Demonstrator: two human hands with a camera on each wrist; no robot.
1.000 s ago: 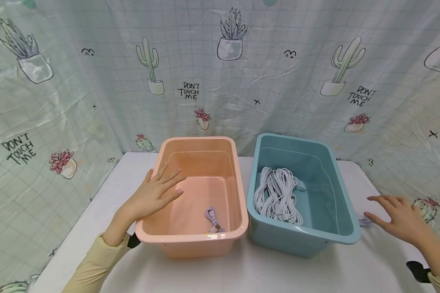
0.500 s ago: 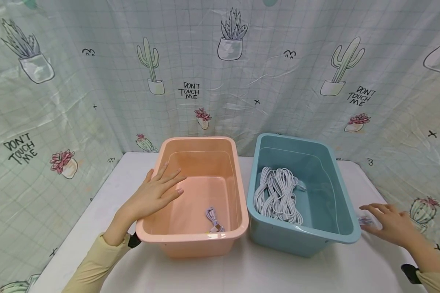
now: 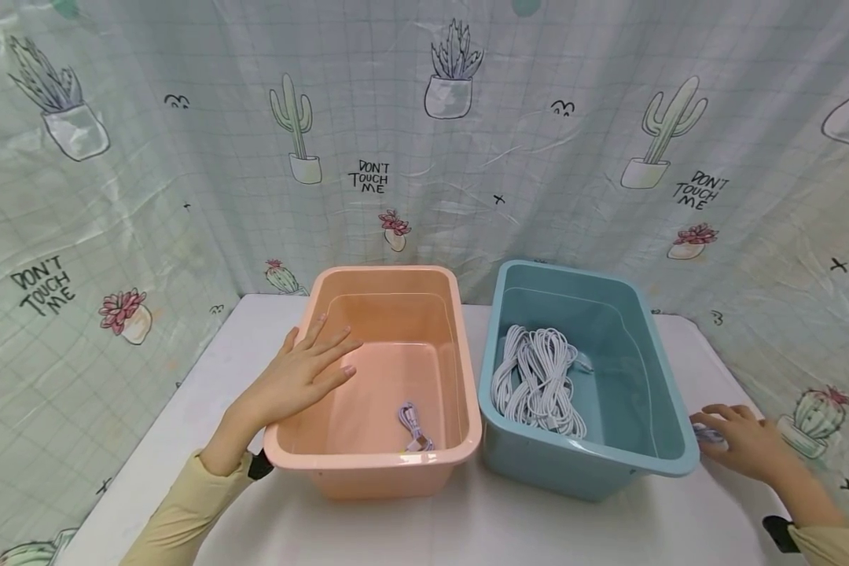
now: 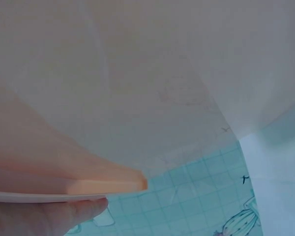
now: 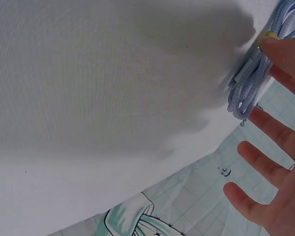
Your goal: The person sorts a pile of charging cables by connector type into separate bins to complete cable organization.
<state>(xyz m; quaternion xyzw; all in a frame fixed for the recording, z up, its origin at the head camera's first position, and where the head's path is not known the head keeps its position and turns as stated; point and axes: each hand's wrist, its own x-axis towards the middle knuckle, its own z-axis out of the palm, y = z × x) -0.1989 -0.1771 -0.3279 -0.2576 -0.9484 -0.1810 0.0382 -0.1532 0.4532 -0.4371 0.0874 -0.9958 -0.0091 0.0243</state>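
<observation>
My left hand (image 3: 292, 383) lies over the left rim of a peach plastic bin (image 3: 368, 461), its fingers spread and straight. In the left wrist view, a finger (image 4: 54, 214) touches the bin's rim. Inside that bin lies a small pale-purple bundled cable (image 3: 413, 427). At the far right, my right hand (image 3: 744, 442) pinches another bundled cable (image 5: 248, 81), bluish-purple with a yellow tie, between thumb and index finger. The other fingers (image 5: 258, 160) are spread apart. Part of this bundle is hidden behind the hand in the head view.
A blue-green bin (image 3: 668, 464) stands right of the peach one, close to my right hand. It holds a heap of white cables (image 3: 541, 385). Both bins are on a white table (image 3: 424, 527), with a cactus-print curtain (image 3: 396, 118) behind and at the sides.
My right hand has moved down and left to the bundled cable beside the blue-green bin and taken hold of it. The left hand has stayed on the peach bin's rim.
</observation>
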